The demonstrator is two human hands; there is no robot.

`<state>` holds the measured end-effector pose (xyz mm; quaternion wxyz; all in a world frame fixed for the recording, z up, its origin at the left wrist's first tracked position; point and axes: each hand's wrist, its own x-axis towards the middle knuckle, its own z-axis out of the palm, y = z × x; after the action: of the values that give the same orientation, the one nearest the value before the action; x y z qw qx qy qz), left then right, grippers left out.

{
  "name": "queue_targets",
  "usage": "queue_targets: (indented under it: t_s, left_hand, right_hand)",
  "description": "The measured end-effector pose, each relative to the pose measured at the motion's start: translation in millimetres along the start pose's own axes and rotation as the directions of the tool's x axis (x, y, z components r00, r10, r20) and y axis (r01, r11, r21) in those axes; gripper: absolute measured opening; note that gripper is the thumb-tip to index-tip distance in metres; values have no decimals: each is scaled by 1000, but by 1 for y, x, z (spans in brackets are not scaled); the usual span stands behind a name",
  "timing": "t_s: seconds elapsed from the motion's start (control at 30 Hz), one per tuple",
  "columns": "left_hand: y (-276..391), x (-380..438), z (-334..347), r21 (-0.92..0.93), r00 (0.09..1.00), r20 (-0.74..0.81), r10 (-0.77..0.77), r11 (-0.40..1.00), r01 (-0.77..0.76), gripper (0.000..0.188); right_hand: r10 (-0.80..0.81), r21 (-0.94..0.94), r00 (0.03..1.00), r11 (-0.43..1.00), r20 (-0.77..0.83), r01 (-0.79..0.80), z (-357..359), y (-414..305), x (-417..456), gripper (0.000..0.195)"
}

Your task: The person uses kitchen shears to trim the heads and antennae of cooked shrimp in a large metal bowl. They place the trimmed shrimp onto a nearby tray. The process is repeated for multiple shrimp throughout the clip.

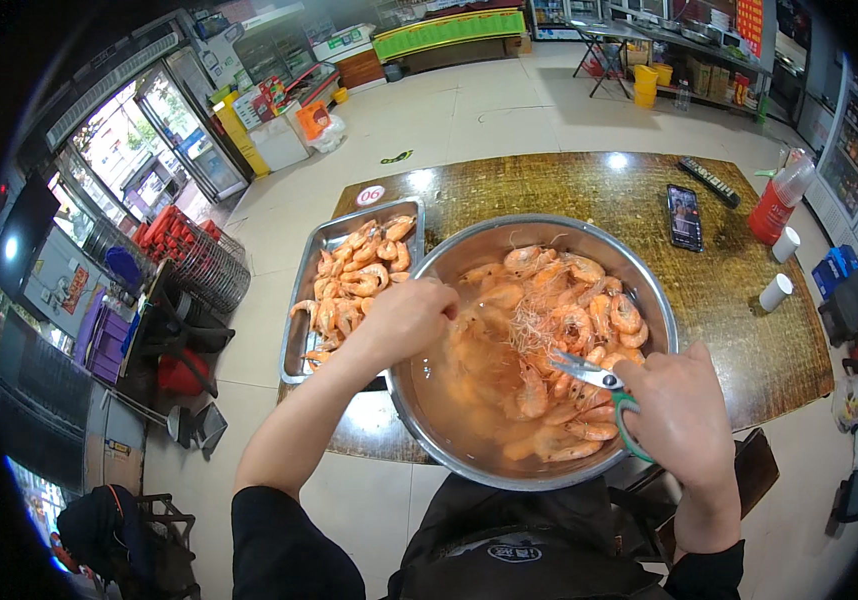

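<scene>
A large round steel basin [532,480] holds cooked shrimp [575,322] in cloudy orange water, with a tangle of thin feelers on the heap. My right hand [673,405] grips green-handled scissors [586,371] over the basin's right side, their blades parted above the shrimp. Over the basin's left rim is my left hand [418,315], fingers curled downward; whether anything is between the fingertips is hidden. Left of the basin, partly behind my left forearm, a rectangular steel tray [295,300] holds a pile of shrimp [354,274].
The wooden table [759,330] also bears a phone [685,217], a remote control [709,181], a red-labelled plastic bottle [778,199] and two small white cylindrical containers [775,292]. A wooden chair [755,469] stands by the near right edge.
</scene>
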<state>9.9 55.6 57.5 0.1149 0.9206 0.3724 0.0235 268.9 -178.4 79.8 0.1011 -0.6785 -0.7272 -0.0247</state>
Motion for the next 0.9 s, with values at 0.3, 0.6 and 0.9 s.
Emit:
queue_targets:
  t_s: [0.3,0.6,0.9]
  left_hand:
    - [-16,32,59,260,982,133,-137,960,99,22]
    - [-23,26,49,-69,998,-52,23,997,-27,31]
    - [21,-27,44,6,945,97,312,949,-314,21]
  right_hand:
    - [-7,93,994,995,-112,18,17,-2,15,24]
    - [29,183,972,983,-232,15,40,-8,29,28]
    - [100,257,937,966,-335,-12,73,-11,39,29]
